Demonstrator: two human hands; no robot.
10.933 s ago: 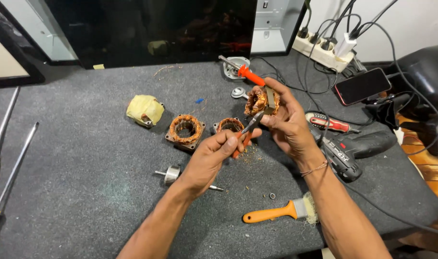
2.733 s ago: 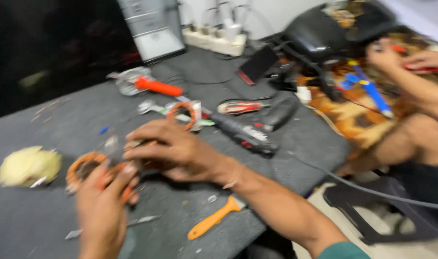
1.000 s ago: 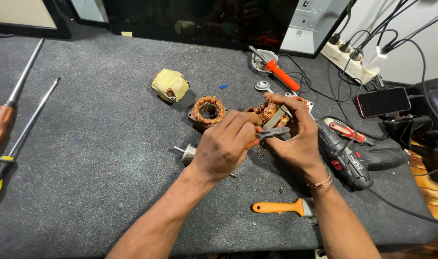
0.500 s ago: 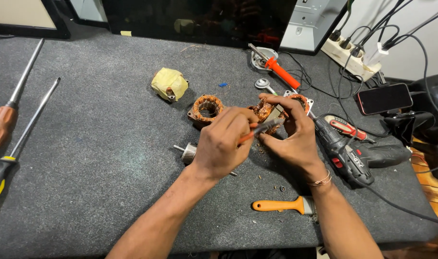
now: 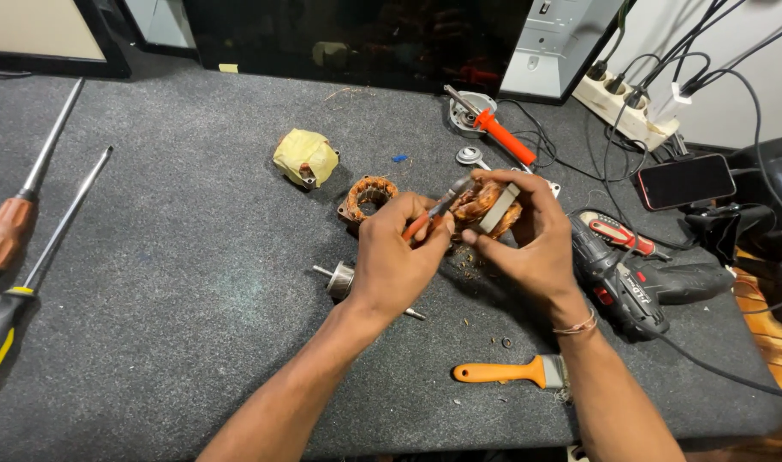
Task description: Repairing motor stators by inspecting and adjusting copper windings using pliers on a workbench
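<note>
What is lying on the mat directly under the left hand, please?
Under the left hand a small metal rotor shaft pokes out; its middle part is covered by the wrist.

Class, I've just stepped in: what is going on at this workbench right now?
A person sits at a grey workbench. The right hand holds a copper-wound motor coil just above the bench, while the left hand works a small red-handled tool against it. Copper bits lie beneath. A second coil, a yellow taped bundle, an orange-handled brush, a drill and screwdrivers lie around.
</note>
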